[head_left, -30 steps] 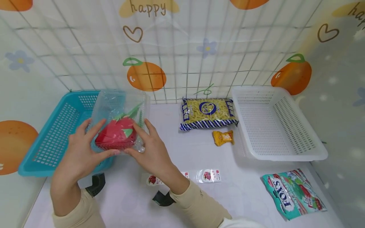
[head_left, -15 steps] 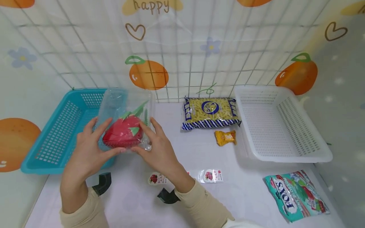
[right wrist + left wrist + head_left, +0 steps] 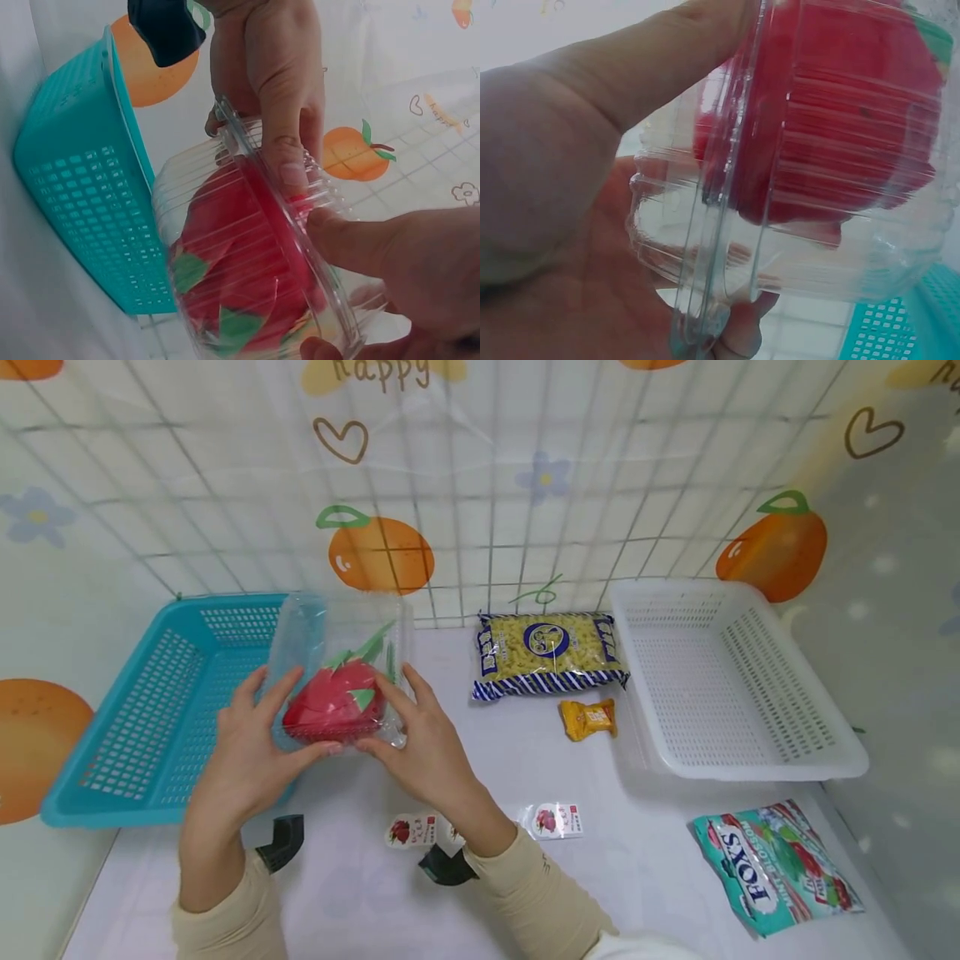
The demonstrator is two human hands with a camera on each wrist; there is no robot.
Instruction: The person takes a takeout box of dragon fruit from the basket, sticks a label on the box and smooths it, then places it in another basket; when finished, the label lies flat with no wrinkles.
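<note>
Both hands hold a clear plastic clamshell box [image 3: 298, 625] with a red dragon fruit [image 3: 333, 703] with green tips inside. My left hand [image 3: 243, 760] grips its left side, thumb along the front rim. On the other side, my right hand [image 3: 429, 745] has its thumb at the same rim and fingers on the lid. In the left wrist view, the two rims of the clamshell box [image 3: 832, 259] lie together below the left thumb. The right wrist view shows both thumbs near each other on the rim. The box is raised by the right part of a teal basket [image 3: 176, 789].
A white basket [image 3: 757, 772] stands at the right. Beside it are a pasta bag [image 3: 550, 653] and a small yellow wrapped snack [image 3: 588, 720]. A FOX'S candy bag [image 3: 776, 867] lies front right. Dragon fruit labels [image 3: 557, 820] lie near the right forearm. A grid wall with a printed curtain closes the back.
Both hands have shifted a little to the right with the clamshell box, away from the teal basket's middle. Their hold on it looks the same. The head view has shifted slightly.
</note>
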